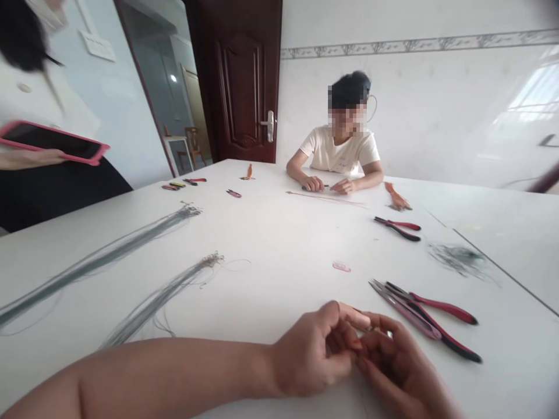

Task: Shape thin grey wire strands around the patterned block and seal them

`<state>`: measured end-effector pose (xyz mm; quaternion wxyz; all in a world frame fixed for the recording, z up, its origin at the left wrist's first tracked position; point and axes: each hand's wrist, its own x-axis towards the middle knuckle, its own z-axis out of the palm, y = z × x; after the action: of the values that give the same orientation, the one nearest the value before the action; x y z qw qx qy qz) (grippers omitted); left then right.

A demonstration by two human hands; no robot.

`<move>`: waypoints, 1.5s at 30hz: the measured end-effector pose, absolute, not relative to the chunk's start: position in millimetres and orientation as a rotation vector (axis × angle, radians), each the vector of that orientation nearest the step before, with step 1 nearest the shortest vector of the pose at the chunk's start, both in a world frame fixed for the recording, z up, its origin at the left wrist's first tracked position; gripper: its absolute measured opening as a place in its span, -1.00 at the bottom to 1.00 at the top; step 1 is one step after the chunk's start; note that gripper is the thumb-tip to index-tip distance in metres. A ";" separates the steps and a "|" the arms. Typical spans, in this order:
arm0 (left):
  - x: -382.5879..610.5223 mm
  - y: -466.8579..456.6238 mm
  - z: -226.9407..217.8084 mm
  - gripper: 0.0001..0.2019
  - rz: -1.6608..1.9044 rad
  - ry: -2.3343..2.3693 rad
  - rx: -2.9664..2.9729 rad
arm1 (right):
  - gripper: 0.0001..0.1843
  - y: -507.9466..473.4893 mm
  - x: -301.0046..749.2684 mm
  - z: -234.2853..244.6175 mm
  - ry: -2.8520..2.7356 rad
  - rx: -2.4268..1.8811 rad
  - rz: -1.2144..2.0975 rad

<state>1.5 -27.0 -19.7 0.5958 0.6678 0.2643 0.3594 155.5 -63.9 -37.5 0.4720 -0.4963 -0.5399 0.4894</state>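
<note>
My left hand and my right hand meet above the near part of the white table. Both have their fingers curled and pinched together, tip to tip. Whatever sits between them is too small and too covered by the fingers to name. Just right of my right hand lie red-and-black pliers, partly spread, with pink-handled thread snips resting against them. A small pink-edged clip-like piece lies beyond my hands.
Two bundles of thin grey wires stretch across the left side. Farther right are other pliers and a loose wire heap. A co-worker sits opposite, handling something small. Another person at left holds a pink-cased phone.
</note>
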 end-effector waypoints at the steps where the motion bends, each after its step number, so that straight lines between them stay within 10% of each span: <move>1: 1.9 -26.0 -18.5 -0.61 0.834 0.603 1.524 | -0.60 -63.5 156.4 -31.9 -1.333 -1.218 1.226; 45: 1.2 -20.8 -3.3 -0.72 0.743 0.761 1.419 | -0.67 -62.1 163.9 -14.4 -1.320 -1.197 1.299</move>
<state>1.2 -20.8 -3.3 0.6319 0.6201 0.3328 0.3247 163.9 -62.1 -14.4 0.4512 -0.4846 -0.5341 0.5257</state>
